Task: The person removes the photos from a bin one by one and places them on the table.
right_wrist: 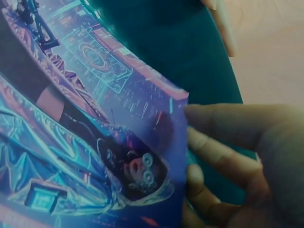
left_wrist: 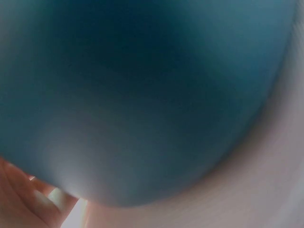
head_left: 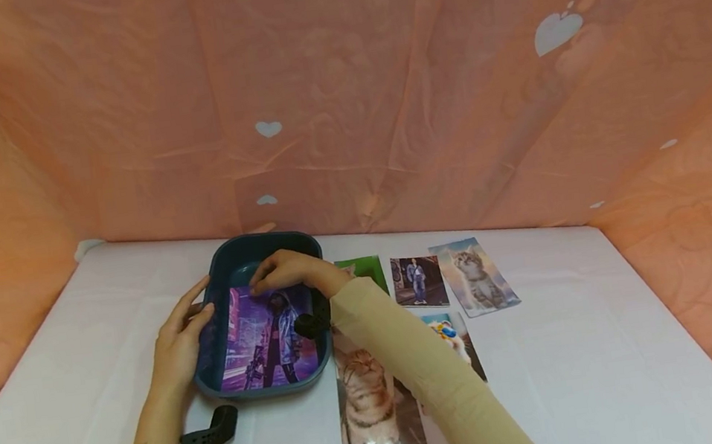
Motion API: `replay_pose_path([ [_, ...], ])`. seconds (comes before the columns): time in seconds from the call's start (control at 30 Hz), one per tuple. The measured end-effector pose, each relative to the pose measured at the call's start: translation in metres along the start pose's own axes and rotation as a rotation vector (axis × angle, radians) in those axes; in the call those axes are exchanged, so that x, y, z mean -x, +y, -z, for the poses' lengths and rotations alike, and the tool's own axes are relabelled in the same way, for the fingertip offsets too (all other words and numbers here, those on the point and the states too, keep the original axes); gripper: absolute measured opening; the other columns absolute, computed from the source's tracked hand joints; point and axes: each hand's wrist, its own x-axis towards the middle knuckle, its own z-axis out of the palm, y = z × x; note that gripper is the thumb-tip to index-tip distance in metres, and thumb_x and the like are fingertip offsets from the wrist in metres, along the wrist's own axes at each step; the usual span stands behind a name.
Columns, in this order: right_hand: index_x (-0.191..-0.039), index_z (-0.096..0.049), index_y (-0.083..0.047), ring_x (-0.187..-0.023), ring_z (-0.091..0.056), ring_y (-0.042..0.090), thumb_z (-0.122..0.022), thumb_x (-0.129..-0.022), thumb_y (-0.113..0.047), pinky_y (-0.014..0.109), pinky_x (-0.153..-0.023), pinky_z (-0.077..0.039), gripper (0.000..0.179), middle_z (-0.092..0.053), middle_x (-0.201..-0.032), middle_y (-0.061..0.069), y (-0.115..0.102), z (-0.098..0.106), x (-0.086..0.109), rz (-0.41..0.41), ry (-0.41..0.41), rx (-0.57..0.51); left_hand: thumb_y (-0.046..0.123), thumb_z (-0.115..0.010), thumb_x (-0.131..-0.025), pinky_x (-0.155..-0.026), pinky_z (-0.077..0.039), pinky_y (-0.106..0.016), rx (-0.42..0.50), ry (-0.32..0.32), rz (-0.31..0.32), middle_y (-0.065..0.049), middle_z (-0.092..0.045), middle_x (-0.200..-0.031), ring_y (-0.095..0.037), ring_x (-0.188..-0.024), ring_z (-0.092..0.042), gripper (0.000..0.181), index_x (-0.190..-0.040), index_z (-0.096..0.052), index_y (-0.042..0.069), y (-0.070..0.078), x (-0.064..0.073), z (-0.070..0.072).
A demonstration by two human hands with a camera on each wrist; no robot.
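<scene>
A dark teal plastic tub [head_left: 249, 243] stands at the left of the table. Inside it is a purple picture card [head_left: 246, 341] of a hooded figure with a gun. My right hand [head_left: 291, 269] reaches over the tub and pinches the card's far edge. The right wrist view shows the thumb and fingers [right_wrist: 223, 156] at this edge, with the card [right_wrist: 137, 123] slightly bent. My left hand [head_left: 176, 343] holds the tub's left wall, fingers along the outside and thumb at the rim. Only the blurred tub [left_wrist: 142, 104] and part of that hand show in the left wrist view.
Right of the tub lie several picture cards: an orange cat [head_left: 369, 400], a green-backed one [head_left: 369, 269], a standing person [head_left: 418, 281], a grey kitten [head_left: 477, 277] and one with blue glasses [head_left: 455, 336]. My right sleeve partly covers some. An orange cloth [head_left: 380, 99] hangs behind.
</scene>
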Motion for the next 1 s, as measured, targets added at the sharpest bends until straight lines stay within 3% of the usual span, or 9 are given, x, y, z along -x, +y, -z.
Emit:
replay_pose_path([
  [0.13, -0.111, -0.073, -0.018, -0.113, -0.057, 0.013, -0.070, -0.086, -0.026, 0.027, -0.096, -0.045, 0.027, -0.065, -0.122, -0.002, 0.001, 0.003, 0.002, 0.053, 0.013, -0.039, 0.038, -0.042, -0.101, -0.094, -0.034, -0.041, -0.010, -0.007, -0.005, -0.019, -0.047, -0.136, -0.021, -0.115, -0.043, 0.049, -0.149, -0.037, 0.026, -0.001, -0.001, 0.000],
  [0.3, -0.109, -0.075, -0.017, -0.098, -0.059, 0.008, -0.074, -0.083, -0.017, 0.022, -0.085, -0.046, 0.026, -0.068, -0.114, -0.002, 0.002, 0.008, 0.005, 0.110, 0.036, -0.060, 0.038, -0.042, -0.101, -0.095, -0.034, -0.044, -0.014, -0.017, -0.007, -0.020, -0.048, -0.136, -0.022, -0.114, -0.044, 0.050, -0.149, -0.036, 0.027, -0.002, -0.001, 0.000],
  [0.4, -0.110, -0.074, -0.017, -0.097, -0.060, 0.008, -0.071, -0.085, -0.013, 0.021, -0.083, -0.047, 0.025, -0.069, -0.113, -0.001, 0.001, 0.013, 0.006, 0.136, 0.030, -0.055, 0.038, -0.041, -0.101, -0.097, -0.033, -0.046, -0.015, -0.014, -0.012, -0.020, -0.048, -0.135, -0.023, -0.116, -0.043, 0.049, -0.149, -0.036, 0.027, -0.001, -0.002, 0.000],
  [0.57, -0.115, -0.072, -0.018, -0.107, -0.060, 0.009, -0.065, -0.091, -0.021, 0.021, -0.087, -0.047, 0.025, -0.068, -0.119, -0.001, 0.002, 0.018, 0.007, 0.184, 0.053, -0.038, 0.035, -0.041, -0.101, -0.103, -0.029, -0.054, -0.017, -0.010, -0.026, -0.023, -0.046, -0.137, -0.031, -0.123, -0.040, 0.049, -0.149, -0.036, 0.023, -0.001, -0.004, 0.001],
  [0.7, -0.115, -0.072, -0.019, -0.102, -0.060, 0.007, -0.064, -0.092, -0.026, 0.020, -0.083, -0.047, 0.025, -0.068, -0.119, -0.002, 0.004, 0.021, 0.009, 0.212, 0.075, -0.097, 0.034, -0.041, -0.102, -0.105, -0.026, -0.057, -0.019, -0.019, -0.025, -0.025, -0.043, -0.139, -0.034, -0.126, -0.038, 0.050, -0.150, -0.034, 0.022, -0.002, -0.005, 0.002],
  [1.0, -0.127, -0.064, -0.022, -0.100, -0.065, 0.014, -0.067, -0.090, -0.019, 0.024, -0.080, -0.051, 0.038, -0.065, -0.124, -0.002, 0.012, 0.028, 0.022, 0.248, -0.010, -0.234, 0.035, -0.039, -0.102, -0.103, -0.029, -0.057, -0.019, -0.019, -0.025, -0.026, -0.044, -0.138, -0.035, -0.124, -0.040, 0.050, -0.150, -0.033, 0.022, -0.002, -0.008, -0.001],
])
